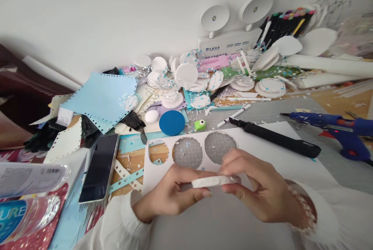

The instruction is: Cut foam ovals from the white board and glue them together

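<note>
Edge-on between my two hands is a white foam disc [214, 181] with a rough rim. My left hand [171, 190] pinches its left side, thumb below and fingers above. On the other side, my right hand [259, 186] grips it the same way. Beyond the hands lies a white foam sheet [189, 170] with three round holes cut in it. A black utility knife [276, 137] rests across the sheet's right part. Near its far edge are a blue disc [171, 122] and a small green craft punch [200, 125].
A blue glue gun [335, 125] lies at the right on the grey cutting mat [317, 133]. Many white discs [186, 75] with blue-dotted edges are heaped along the wall. At the left are a phone [99, 168], pale blue sheets [101, 94] and a plastic bottle [26, 215].
</note>
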Available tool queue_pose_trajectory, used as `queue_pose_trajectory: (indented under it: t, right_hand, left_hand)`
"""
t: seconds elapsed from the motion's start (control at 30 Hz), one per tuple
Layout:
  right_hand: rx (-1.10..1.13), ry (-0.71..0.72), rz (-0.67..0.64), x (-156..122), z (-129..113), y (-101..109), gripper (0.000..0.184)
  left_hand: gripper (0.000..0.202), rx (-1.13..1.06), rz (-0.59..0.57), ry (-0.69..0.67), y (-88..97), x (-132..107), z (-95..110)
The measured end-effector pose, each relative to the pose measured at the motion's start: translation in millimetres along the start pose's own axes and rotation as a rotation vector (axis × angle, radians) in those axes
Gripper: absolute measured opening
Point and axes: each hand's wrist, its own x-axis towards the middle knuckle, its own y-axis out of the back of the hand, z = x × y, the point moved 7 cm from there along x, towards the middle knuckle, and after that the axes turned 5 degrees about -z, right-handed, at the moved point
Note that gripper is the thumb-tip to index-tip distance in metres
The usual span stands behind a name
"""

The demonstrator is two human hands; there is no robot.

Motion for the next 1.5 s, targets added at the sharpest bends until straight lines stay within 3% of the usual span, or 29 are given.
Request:
queue_pose_trajectory:
  t: [0.17,0.3,0.43,0.6,0.73,0.87,1.1,1.2,1.37,1.5]
  right_hand:
    - [0.095,-0.038,0.033,4.0,12.2,1.9,0.004]
    - [0.139,-0.050,0.040,9.3,21.8,-2.1,0.009]
    - [0.060,-0.055,-0.031,19.6,20.2,-1.8,0.019]
    - [-0.413,-0.214,0.101,14.8,35.9,46.4,0.019]
    - [-1.034,-0.278,0.036,-7.4,58.1,74.4,0.027]
    - [-1.125,-0.294,-0.001,-25.7,72.1,82.3,0.033]
    - [-1.042,-0.222,0.064,-19.0,50.1,78.7,0.031]
    - [-0.906,-0.106,0.129,-8.4,37.7,61.8,0.031]
    - [-0.805,0.014,0.069,12.2,37.7,20.2,0.030]
    - [-0.720,0.066,0.052,18.3,30.4,11.3,0.024]
  left_hand:
    - [0.040,-0.270,-0.068,0.109,-0.6,2.2,2.6]
    - [0.058,-0.398,-0.108,0.046,-1.0,4.9,10.1]
    - [0.066,-0.582,-0.133,0.031,-3.6,3.9,-2.0]
    - [0.080,-0.846,-0.175,-0.026,-5.3,1.7,-1.3]
    - [0.076,-0.911,-0.155,-0.126,-0.4,0.9,7.8]
    - [0.077,-0.888,-0.068,-0.226,6.3,0.1,11.2]
    - [0.075,-0.710,0.075,-0.267,15.2,-2.7,10.1]
    - [0.082,-0.624,0.121,-0.234,17.4,-3.9,11.5]
    - [0.083,-0.479,0.210,-0.171,22.8,-0.5,7.1]
    - [0.086,-0.254,0.271,-0.242,25.9,3.6,1.4]
